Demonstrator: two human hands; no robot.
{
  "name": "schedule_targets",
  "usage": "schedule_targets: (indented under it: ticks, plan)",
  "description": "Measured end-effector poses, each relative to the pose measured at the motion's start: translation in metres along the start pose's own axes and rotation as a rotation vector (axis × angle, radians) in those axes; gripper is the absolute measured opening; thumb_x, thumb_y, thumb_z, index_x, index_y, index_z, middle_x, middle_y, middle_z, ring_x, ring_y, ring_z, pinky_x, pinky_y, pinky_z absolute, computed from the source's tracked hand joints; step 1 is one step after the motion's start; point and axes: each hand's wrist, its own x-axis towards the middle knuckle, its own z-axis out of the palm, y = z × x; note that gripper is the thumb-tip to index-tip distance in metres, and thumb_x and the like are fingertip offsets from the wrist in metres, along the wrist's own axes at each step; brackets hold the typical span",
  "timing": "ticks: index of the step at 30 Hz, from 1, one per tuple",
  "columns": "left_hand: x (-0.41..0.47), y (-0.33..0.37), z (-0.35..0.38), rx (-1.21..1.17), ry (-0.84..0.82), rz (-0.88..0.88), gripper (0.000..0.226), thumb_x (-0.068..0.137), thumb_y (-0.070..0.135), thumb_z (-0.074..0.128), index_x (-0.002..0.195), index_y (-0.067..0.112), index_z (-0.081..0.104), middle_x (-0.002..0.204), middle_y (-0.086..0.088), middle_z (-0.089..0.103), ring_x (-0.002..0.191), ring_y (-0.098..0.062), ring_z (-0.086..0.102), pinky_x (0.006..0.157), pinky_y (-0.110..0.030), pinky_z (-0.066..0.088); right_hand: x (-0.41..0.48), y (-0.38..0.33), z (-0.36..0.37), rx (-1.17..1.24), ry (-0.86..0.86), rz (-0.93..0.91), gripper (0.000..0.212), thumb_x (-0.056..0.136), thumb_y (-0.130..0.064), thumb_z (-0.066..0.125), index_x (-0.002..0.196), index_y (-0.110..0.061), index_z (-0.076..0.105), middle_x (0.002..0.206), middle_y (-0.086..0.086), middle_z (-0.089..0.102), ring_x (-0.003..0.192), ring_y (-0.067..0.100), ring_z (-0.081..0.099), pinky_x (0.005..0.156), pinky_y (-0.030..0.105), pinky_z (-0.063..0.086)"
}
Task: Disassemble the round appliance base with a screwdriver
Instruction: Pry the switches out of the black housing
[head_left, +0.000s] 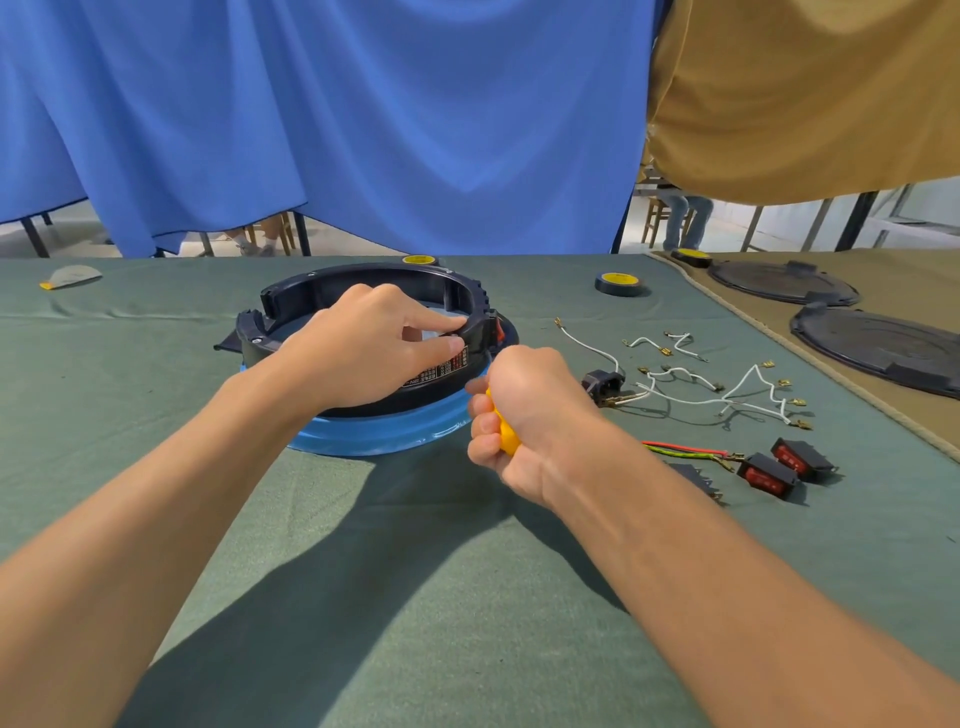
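Nearest on the green-clothed table (415, 571), the right hand (524, 415) is closed in a full fist around the yellow handle of the screwdriver (506, 435). Its shaft is mostly hidden behind the knuckles and points toward the base. To the right of that hand lie two red rocker switches (769, 473) and a red and green-yellow wire pair (685, 451).

Just beyond and left, the left hand (374, 353) rests on the round appliance base (363, 288), thumb and forefinger pinching its black rim beside a printed label. The base sits on its blue flange directly under and between the hands.

Farther right are a black socket (605, 384) and loose white wires (727, 395). Past the hands stand a tape roll (618, 283) and a blue curtain (363, 104).
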Motion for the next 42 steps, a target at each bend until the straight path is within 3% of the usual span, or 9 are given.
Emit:
schedule_targets:
  ticks: [6,15,19,28,33,38,42]
  plan:
    - [-0.001,0.000,0.000,0.004,0.000,0.001,0.028,0.091,0.051,0.055,0.119,0.054,0.060,0.083,0.004,0.071,0.052,-0.003,0.046,0.057,-0.032,0.036,0.004,-0.003,-0.006,-0.008,0.014,-0.025,0.024,0.087,-0.002,0.025,0.086,-0.009,0.047,0.061,0.002,0.033,0.029,0.006,0.022,0.034,0.012,0.018]
    - [0.000,0.001,0.000,-0.003,0.004,-0.008,0.026,0.091,0.052,0.055,0.115,0.059,0.058,0.077,0.008,0.068,0.051,-0.005,0.042,0.058,-0.032,0.033,0.001,-0.018,-0.017,0.062,-0.105,0.111,0.026,0.095,-0.006,0.026,0.081,-0.006,0.047,0.047,-0.002,0.031,0.030,0.006,0.022,0.030,0.012,0.018]
    - [0.000,0.000,0.001,0.000,-0.002,-0.011,0.028,0.091,0.052,0.055,0.119,0.055,0.059,0.083,0.008,0.069,0.055,-0.007,0.042,0.061,-0.032,0.035,-0.001,-0.017,-0.013,0.075,-0.121,0.127,0.025,0.096,-0.007,0.026,0.080,-0.007,0.047,0.042,-0.002,0.031,0.028,0.006,0.023,0.029,0.012,0.019]
    - [0.000,0.000,0.000,-0.001,-0.001,0.007,0.029,0.092,0.050,0.055,0.120,0.051,0.061,0.071,0.008,0.065,0.059,-0.010,0.044,0.063,-0.032,0.036,0.007,-0.022,-0.011,0.107,-0.120,0.114,0.026,0.093,-0.003,0.023,0.084,-0.009,0.047,0.045,-0.002,0.028,0.030,0.005,0.021,0.031,0.011,0.018]
    - [0.001,-0.001,0.000,0.015,-0.001,0.013,0.030,0.092,0.051,0.054,0.121,0.053,0.059,0.085,0.003,0.072,0.055,-0.005,0.046,0.061,-0.032,0.038,0.011,-0.018,-0.001,0.165,-0.065,0.059,0.029,0.091,-0.001,0.023,0.089,-0.005,0.051,0.051,-0.001,0.029,0.027,0.006,0.022,0.031,0.011,0.021]
    - [0.000,-0.001,0.001,0.019,0.008,0.014,0.028,0.092,0.050,0.054,0.119,0.055,0.060,0.074,0.004,0.069,0.052,-0.007,0.045,0.057,-0.032,0.037,0.013,-0.007,0.006,0.166,0.025,-0.002,0.023,0.090,-0.003,0.026,0.079,-0.009,0.045,0.058,0.001,0.033,0.030,0.007,0.024,0.033,0.013,0.021]
    - [0.000,-0.001,0.000,0.013,0.000,0.007,0.028,0.092,0.051,0.054,0.120,0.055,0.059,0.077,0.003,0.070,0.052,-0.003,0.046,0.055,-0.031,0.035,0.012,-0.007,0.003,0.203,0.037,-0.021,0.024,0.088,-0.001,0.025,0.078,-0.008,0.045,0.055,0.001,0.033,0.027,0.007,0.023,0.033,0.012,0.020]
